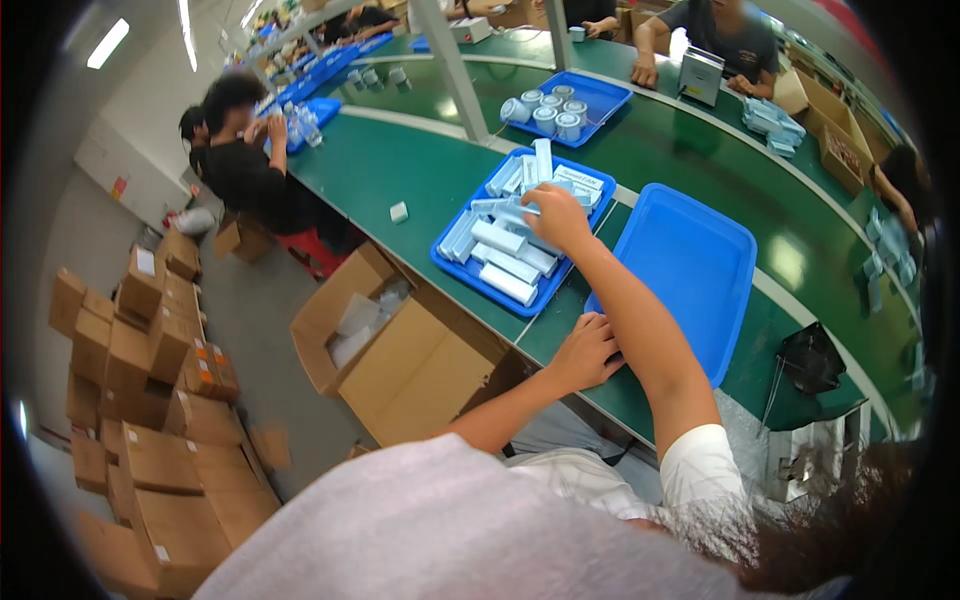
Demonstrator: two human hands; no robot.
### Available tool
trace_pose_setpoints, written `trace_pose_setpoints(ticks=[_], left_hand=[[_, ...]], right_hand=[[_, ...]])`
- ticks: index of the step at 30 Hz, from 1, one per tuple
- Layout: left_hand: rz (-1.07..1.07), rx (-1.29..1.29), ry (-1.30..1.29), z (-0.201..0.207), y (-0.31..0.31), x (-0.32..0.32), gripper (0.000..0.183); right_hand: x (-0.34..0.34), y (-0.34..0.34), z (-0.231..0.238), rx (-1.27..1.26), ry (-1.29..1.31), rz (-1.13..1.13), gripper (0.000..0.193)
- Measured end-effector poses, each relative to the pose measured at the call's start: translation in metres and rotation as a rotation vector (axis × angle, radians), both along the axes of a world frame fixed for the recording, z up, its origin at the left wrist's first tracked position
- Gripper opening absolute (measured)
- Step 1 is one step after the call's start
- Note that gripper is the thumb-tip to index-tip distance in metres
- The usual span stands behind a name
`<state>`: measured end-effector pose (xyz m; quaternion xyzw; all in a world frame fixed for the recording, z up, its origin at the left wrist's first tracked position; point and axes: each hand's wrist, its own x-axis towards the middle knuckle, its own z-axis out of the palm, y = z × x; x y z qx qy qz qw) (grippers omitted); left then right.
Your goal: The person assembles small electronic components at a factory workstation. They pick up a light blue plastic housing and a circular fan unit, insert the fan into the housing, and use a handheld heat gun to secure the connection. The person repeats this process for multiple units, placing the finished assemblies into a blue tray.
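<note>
Light-blue and white elongated plastic housings (498,238) lie heaped in a blue tray (540,303) on the green table. My right hand (560,218) reaches over this pile, its bent fingers closed around one light-blue housing (510,209). Nearer to me, my left hand (585,353) rests at the table's front edge, by the near left corner of a bare blue tray (690,270). Its fingers are loosely bent and a little apart, with nothing visible in them. My right forearm crosses over the left rim of that bare tray.
Round light-blue units fill a farther blue tray (592,137). A small white piece (399,212) lies left of the pile. Open cartons (400,350) stand below the table edge. A dark object (810,358) sits to the right. Co-workers (240,165) work along the line; a metal post (452,70) rises ahead.
</note>
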<state>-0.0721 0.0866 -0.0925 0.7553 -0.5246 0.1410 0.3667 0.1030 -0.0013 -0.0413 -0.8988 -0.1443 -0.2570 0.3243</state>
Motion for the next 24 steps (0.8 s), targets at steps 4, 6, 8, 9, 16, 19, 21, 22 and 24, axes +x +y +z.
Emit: trace_pose_setpoints(ticks=[4,6,8,9,16,19,21,22,24], left_hand=[[0.02,0.021,-0.014,-0.006,0.003,0.005,0.038],[0.017,0.032,-0.037,-0.006,-0.004,0.008,0.034],[-0.009,0.06,-0.053,-0.003,-0.008,0.013,0.031],[-0.042,0.084,-0.055,0.001,-0.007,0.02,0.029],[-0.055,-0.033,-0.159,0.059,-0.041,0.055,0.021],[-0.016,-0.106,-0.131,0.08,-0.073,0.093,0.015],[0.033,-0.136,-0.17,0.093,-0.104,0.13,0.013],[0.054,-0.117,-0.218,0.103,-0.12,0.15,0.015],[0.101,-0.082,-0.298,0.12,-0.152,0.193,0.017]], right_hand=[[0.004,0.004,0.01,0.122,-0.017,-0.094,0.021],[-0.006,-0.003,0.011,0.204,-0.059,-0.147,0.021],[-0.032,-0.018,0.023,0.266,-0.143,-0.139,0.019],[-0.049,-0.027,0.031,0.293,-0.183,-0.133,0.018],[-0.216,-0.211,0.049,0.835,-0.626,-0.807,0.007],[-0.25,-0.264,0.015,0.962,-0.88,-0.878,0.008],[-0.236,-0.257,-0.003,0.837,-0.644,-0.931,0.007],[-0.22,-0.252,-0.023,0.834,-0.502,-0.882,0.007],[-0.191,-0.235,-0.051,0.751,-0.348,-0.786,0.008]])
